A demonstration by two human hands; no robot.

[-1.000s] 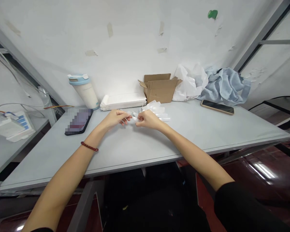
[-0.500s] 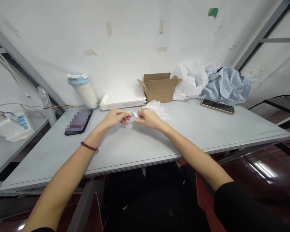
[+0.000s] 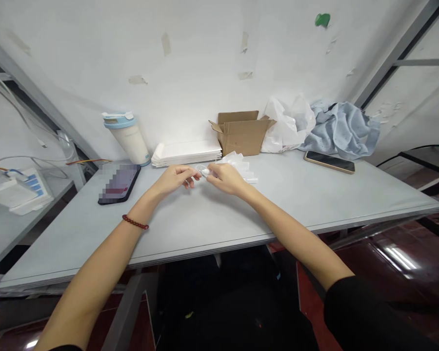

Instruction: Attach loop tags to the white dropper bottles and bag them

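Observation:
My right hand (image 3: 225, 178) is closed in a pinch on a small white piece (image 3: 206, 172) with a thin pale strand looping from it. Its exact kind is too small to make out. Facing it, my left hand (image 3: 175, 179) has its thumb and forefinger together at the strand's end, the other fingers loosely curled. Whether anything sits between the left fingertips is unclear. Just behind my right hand lie clear plastic wrapping (image 3: 234, 158) and several white, tube-like pieces (image 3: 249, 176), partly hidden by the hand.
Along the wall stand a tumbler (image 3: 127, 139), stacked white envelopes (image 3: 186, 152), an open cardboard box (image 3: 243, 136), a white plastic bag (image 3: 289, 124) and a blue cloth (image 3: 346, 129). Phones lie left (image 3: 120, 184) and right (image 3: 329, 162) on the grey table (image 3: 212, 224).
My right hand has turned slightly, and the white piece with its strand loop now shows more plainly between the hands. My left hand stays almost in place.

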